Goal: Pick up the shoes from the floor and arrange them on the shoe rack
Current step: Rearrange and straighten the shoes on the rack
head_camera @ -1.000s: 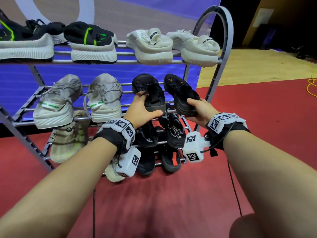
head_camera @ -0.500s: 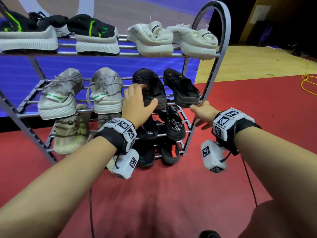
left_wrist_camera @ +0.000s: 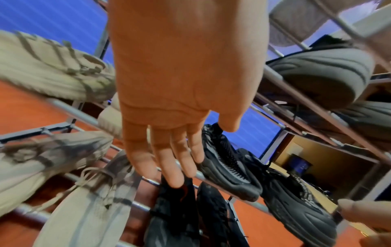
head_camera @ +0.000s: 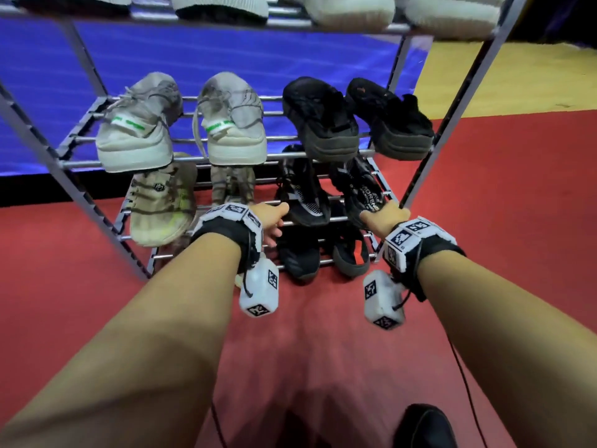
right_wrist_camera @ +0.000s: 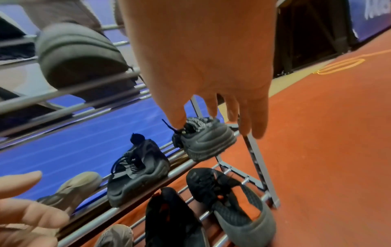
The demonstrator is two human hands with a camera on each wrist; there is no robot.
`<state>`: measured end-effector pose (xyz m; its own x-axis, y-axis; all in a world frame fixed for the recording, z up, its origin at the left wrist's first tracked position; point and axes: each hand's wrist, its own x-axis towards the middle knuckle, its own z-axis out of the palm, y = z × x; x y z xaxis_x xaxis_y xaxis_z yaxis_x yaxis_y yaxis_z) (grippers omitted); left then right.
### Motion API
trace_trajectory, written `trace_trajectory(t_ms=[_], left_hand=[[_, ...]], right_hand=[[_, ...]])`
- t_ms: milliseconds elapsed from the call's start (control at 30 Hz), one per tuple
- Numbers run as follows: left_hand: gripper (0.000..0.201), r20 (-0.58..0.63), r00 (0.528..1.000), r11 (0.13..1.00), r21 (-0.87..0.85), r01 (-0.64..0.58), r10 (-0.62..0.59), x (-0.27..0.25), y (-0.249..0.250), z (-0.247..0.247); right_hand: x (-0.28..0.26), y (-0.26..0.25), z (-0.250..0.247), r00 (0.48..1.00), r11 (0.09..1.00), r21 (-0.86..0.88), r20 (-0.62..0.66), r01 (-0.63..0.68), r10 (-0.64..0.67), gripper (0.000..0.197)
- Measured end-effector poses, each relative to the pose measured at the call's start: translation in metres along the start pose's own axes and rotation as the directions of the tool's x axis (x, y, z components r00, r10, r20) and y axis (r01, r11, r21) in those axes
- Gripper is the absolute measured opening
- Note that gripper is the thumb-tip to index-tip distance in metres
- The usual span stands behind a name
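forearms stretch from me toward the shoe rack [head_camera: 420,195]. my left hand [head_camera: 269,218] is empty, fingers straight, hovering at the rack's third shelf beside a black knit sneaker [head_camera: 307,195]. my right hand [head_camera: 386,215] is empty too, fingers loose, near that sneaker's mate [head_camera: 361,189] by the rack's right post. i judge i should nudge heels square against the front rail, lightly. one shelf up, black slip-ons [head_camera: 323,124] overhang the rail; they look easy to knock.
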<state>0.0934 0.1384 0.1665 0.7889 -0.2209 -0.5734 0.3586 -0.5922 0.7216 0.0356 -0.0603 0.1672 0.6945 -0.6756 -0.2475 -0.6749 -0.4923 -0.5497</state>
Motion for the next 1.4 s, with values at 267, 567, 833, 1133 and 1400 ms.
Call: trace_trajectory(t_ms=[267, 567, 833, 1133, 1400], left_hand=[[0.067, 0.018, 0.997, 0.966, -0.247, 0.078, -0.075, 0.032, -0.014, 0.016], [0.045, -0.006, 0.999, 0.914, -0.405, 0.036, -0.042, 0.044, 0.003, 0.037], [0.005, -0.004, 0.992, 0.825, -0.555, 0.106, -0.130, 0.049, 0.011, 0.036], [0.017, -0.034, 0.999, 0.846, -0.530, -0.051, 0.039, 0.019, -0.007, -0.007], [0.023, -0.056, 0.992, 0.916, -0.379, -0.129, 0.116, -0.028, -0.026, -0.081]], right_hand=[[0.029, 0.008, 0.029, 0.995, 0.950, 0.303, -0.033, -0.079, 0.094, 0.080], [0.056, 0.024, 0.047, 0.991, 0.845, 0.519, 0.042, -0.127, 0.123, 0.068], [0.052, 0.032, 0.033, 0.990, 0.807, 0.576, 0.123, -0.128, 0.069, 0.063], [0.021, -0.013, 0.022, 0.995, 0.947, 0.317, -0.095, 0.045, -0.015, 0.076], [-0.027, -0.049, 0.046, 0.802, 0.800, 0.127, 0.048, 0.587, -0.596, 0.083]])
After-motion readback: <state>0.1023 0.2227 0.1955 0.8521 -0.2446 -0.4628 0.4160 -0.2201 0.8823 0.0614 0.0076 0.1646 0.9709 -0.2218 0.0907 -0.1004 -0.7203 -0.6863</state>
